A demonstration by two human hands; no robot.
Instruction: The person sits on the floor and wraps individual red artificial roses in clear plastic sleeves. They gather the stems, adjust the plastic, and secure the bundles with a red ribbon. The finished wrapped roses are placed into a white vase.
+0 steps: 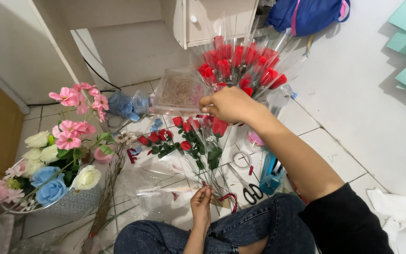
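Note:
I sit on a tiled floor with jeans-clad knees in view. My left hand [201, 203] pinches the lower stems of a wrapped red rose [219, 127] near my knee. My right hand [229, 104] is raised above it, its fingers closed on the top of the clear wrap around that rose's head. More red roses [165, 137] with green leaves lie on the floor just left of it. Behind my right hand stands a large bundle of red roses in clear sleeves [240, 63].
A clear plastic box [177, 91] sits behind the roses. Scissors [246, 186], a tape roll [242, 160] and a blue tool [269, 174] lie right of my left hand. A basket of pink, white and blue flowers [55, 164] stands at left. Clear wrap sheets [151, 178] cover the floor.

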